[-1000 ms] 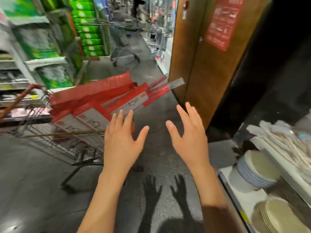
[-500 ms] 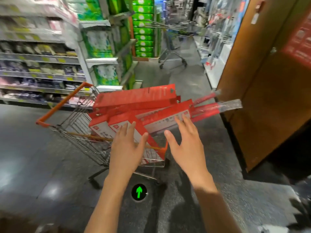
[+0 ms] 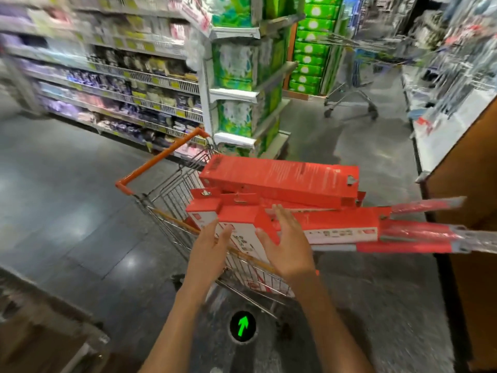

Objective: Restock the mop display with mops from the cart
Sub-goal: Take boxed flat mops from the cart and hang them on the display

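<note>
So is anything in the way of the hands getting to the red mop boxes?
Nothing visible. The left hand and right hand are open right at the nearest red mop box piled in the cart.

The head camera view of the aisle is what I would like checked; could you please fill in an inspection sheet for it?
Surface: dark glossy floor, with a green arrow marker near the person's feet.
Job's things: red boxed mops piled across the wire shopping cart, their wrapped handles sticking out to the right.
Clutter: second, grey cart further down the aisle.
Grippers: left hand and right hand, fingers straight, at the nearest box; grip not yet closed.
Cables: nothing seen.
Surroundings: blurred stocked shelves at left, green packs on the end display, wooden panel at right.
</note>
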